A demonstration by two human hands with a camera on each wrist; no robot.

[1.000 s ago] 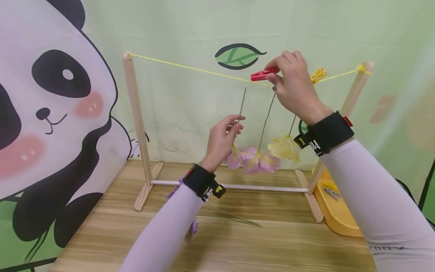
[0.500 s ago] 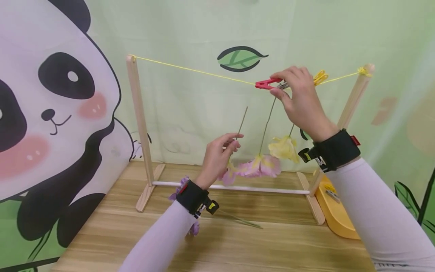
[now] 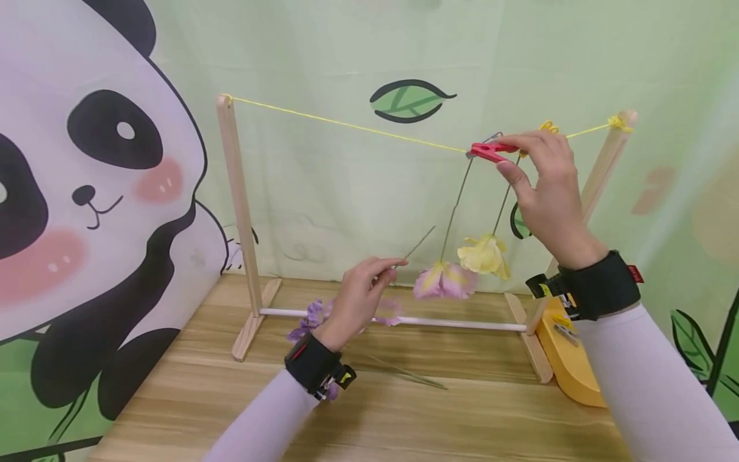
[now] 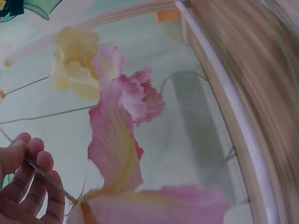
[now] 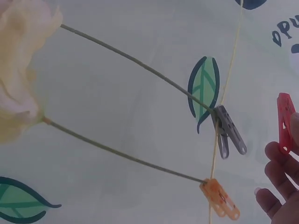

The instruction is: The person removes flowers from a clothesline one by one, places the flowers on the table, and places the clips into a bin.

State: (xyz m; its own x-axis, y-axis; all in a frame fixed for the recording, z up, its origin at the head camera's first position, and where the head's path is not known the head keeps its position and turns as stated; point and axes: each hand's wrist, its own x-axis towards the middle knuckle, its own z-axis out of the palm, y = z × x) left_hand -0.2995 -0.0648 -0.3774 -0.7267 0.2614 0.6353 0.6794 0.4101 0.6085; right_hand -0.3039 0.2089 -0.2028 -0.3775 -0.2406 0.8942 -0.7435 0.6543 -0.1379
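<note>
My right hand pinches a red clothespin by its handles, beside the yellow string; in the right wrist view the red clothespin is apart from the string. Lower and to the left, my left hand holds a pink flower by its thin stem; its petals show large in the left wrist view. A grey clothespin and a yellow one grip the string and two stems, from which a pink flower and a yellow flower hang head down.
Wooden posts stand at both ends of the string, joined low down by a white rod. Purple flowers and green stems lie on the table. At right, a yellow tray holds clothespins.
My left hand has lowered with the flower, whose stem now leans further over. My right hand has moved right and down with the red clothespin, uncovering the grey one.
</note>
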